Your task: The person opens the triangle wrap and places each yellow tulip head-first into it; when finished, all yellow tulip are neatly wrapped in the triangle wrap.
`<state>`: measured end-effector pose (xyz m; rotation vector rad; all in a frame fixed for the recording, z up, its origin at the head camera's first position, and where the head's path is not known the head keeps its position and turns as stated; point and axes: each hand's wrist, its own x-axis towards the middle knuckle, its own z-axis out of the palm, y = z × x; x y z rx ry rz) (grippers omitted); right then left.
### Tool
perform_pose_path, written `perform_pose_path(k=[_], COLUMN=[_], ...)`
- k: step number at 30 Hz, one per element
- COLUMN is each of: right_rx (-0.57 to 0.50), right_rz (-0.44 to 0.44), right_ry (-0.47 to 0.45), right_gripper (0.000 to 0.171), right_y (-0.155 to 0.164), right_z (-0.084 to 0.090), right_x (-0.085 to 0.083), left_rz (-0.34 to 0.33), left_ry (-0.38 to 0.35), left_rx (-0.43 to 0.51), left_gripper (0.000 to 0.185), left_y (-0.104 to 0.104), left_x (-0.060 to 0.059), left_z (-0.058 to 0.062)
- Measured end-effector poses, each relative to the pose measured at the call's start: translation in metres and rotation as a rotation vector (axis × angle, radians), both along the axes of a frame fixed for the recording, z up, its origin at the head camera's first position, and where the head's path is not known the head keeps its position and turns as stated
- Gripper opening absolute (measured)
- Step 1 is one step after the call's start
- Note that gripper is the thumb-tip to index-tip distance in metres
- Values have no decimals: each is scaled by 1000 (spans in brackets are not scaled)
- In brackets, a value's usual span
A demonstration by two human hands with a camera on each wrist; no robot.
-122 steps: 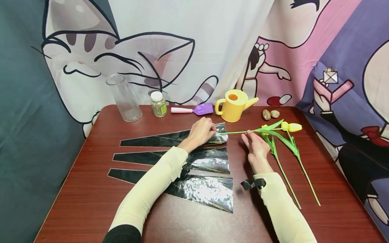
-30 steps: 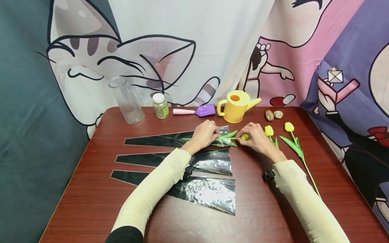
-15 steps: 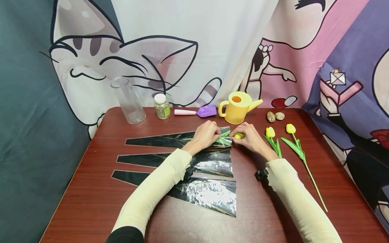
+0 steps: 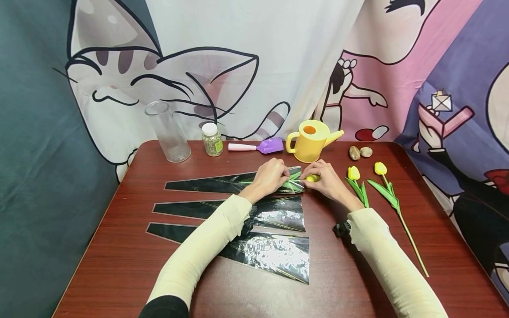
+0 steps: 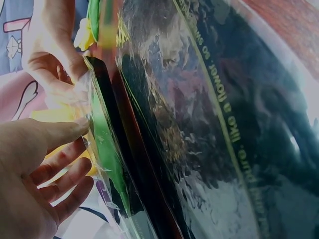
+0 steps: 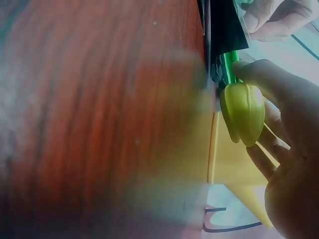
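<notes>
Glossy black-and-clear cellophane makes up the top sleeve [image 4: 234, 182], a long tapered wedge lying flat on the reddish wood-grain worktop [image 4: 119, 265] — narrow tip to the person's left, wide mouth to the right. The left hand [image 4: 270, 176] rests on that wide end, its grip pinching the crinkled film edge between thumb and curled fingertips [image 5: 75, 127]; the wrist view shows the film lifted slightly open there. The right hand [image 4: 324, 179] meets it from the other side, its grip closed round a yellow tulip [image 4: 313, 178] — the smooth, waxy bud sits between thumb and fingers [image 6: 279, 84] just outside the sleeve's mouth. The flower's long axis runs left to right along the sleeve: green stem and flat pointed leaves already lie inside under the film, bud pointing right.

Two more sleeves [image 4: 246, 211] of the same shiny, wrinkled material lie nearer the person, parallel and pointing the same way. Right of the hands, two other yellow tulips [image 4: 377, 185] lie on the wood, buds toward the far edge, thin stems trailing toward the person. Along the back edge stand a clear glass cylinder vase [image 4: 167, 131], a small white-capped jar [image 4: 212, 139], a purple scoop with a pink handle [image 4: 256, 145], a yellow plastic watering can [image 4: 312, 140] and two rounded pebbles [image 4: 359, 152]. Cream ribbed sleeves cover both forearms.
</notes>
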<state>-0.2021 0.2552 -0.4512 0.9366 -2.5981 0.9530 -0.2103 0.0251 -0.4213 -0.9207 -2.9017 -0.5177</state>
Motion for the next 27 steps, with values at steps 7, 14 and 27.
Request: perform_pose_path(k=[7, 14, 27], right_rx=[-21, -50, -29], right_rz=[-42, -164, -79], right_ry=[5, -82, -354], right_gripper=[11, 21, 27], right_y=[6, 35, 55], right_z=[11, 24, 15], right_x=[4, 8, 11], left_rz=[7, 0, -2], left_ry=[3, 6, 10], left_rx=[0, 11, 18], left_gripper=[6, 7, 7], left_y=[0, 0, 2], left_x=[1, 1, 1], left_z=[1, 2, -1])
